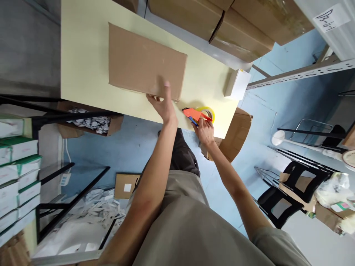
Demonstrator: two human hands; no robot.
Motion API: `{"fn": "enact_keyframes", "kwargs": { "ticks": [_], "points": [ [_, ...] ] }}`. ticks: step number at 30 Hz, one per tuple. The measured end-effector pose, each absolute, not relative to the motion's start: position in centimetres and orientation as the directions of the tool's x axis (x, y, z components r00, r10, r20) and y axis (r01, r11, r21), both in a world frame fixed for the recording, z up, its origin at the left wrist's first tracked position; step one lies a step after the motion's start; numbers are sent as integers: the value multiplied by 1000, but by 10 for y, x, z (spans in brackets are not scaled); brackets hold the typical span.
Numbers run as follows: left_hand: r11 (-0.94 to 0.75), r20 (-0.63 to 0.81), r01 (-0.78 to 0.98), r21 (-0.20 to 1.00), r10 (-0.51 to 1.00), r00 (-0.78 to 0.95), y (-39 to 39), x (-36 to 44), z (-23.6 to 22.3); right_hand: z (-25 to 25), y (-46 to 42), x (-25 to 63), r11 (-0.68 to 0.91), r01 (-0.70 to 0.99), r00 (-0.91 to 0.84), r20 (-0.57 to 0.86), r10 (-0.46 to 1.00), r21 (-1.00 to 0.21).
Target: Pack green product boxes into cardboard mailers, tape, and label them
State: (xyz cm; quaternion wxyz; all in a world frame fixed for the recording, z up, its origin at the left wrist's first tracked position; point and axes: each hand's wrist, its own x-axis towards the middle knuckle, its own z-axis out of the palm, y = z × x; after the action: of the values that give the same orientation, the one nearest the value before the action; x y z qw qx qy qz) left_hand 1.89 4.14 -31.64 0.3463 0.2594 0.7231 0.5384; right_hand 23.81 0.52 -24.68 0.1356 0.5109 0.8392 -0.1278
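A flat brown cardboard box (pixel 144 62) lies on the pale yellow table (pixel 83 55). My left hand (pixel 163 103) is at the box's near edge, with one digit on top and the other fingers along the edge, gripping it. My right hand (pixel 205 130) is closed round the handle of an orange tape dispenser (pixel 195 113) that carries a roll of clear yellowish tape (pixel 206 111). The dispenser rests on the table's near edge, just right of the box's corner.
A small white box (pixel 237 84) sits at the table's right end. Large cartons (pixel 222 22) are stacked behind the table. An open carton (pixel 235 135) stands below the right end. Green-and-white boxes (pixel 16 177) fill shelves at left, and black chairs (pixel 294 188) stand at right.
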Motion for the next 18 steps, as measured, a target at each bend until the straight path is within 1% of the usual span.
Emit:
{"fn": "enact_keyframes", "kwargs": {
  "ticks": [3,4,6,8,11,15,18],
  "points": [
    [293,-244,-68,954,623,-743,52,16,-308,-244,-5,232,462,881,-467,-354,810,-106],
    [288,-237,-57,956,640,-731,52,8,-305,-243,-9,227,473,873,-481,-359,800,-117],
    [263,-205,-5,965,739,-642,45,-19,-300,-241,-18,215,499,853,-517,-377,769,-151],
    [248,-205,25,968,850,-485,36,-50,-291,-239,-28,198,526,826,-560,-397,727,-203],
    [270,-250,24,963,920,-303,26,-83,-272,-237,-40,171,531,801,-598,-420,683,-277],
    [316,-297,54,947,930,-217,24,-92,-255,-235,-53,159,462,830,-557,-445,701,-312],
    [326,-304,77,942,929,-212,25,-90,-254,-232,-65,191,413,863,-505,-460,731,-291]
  ]
}}
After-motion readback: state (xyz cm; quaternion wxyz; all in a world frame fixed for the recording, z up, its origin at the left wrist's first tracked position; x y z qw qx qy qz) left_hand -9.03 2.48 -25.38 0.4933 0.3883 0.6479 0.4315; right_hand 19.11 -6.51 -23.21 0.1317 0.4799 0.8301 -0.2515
